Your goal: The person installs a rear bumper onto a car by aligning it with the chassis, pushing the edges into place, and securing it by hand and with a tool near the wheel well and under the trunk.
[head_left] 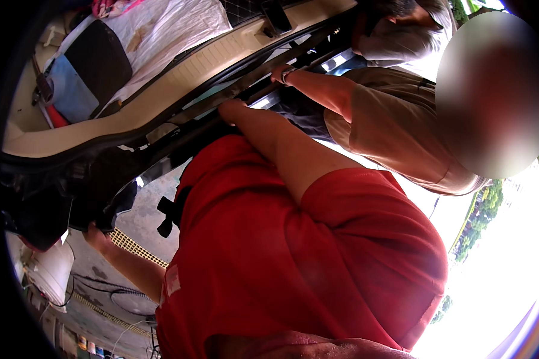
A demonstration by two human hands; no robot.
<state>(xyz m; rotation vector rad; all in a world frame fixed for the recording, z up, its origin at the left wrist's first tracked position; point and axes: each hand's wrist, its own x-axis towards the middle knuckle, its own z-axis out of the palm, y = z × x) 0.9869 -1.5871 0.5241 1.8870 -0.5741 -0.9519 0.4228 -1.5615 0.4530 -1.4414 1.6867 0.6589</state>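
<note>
Two people reach into the dark frame of an open car door.

The wearer, in a red shirt (281, 257), stretches the right hand (232, 111) up to the dark door frame (233, 90); the hand touches the frame's lower edge, but whether its grip is closed on it or just pressed against it cannot be told. The left hand (96, 234) lies well below and left of the frame, at the edge of a black bundle (60, 197) that hangs under the frame's left end; the fingers are partly hidden, so its grip cannot be told either. Just right of the right hand, a co-worker's hand (279, 73) with a wristwatch (288, 74) rests on the same frame. Above the frame show a cream sill (179, 75) and a white sheet (161, 30).
</note>
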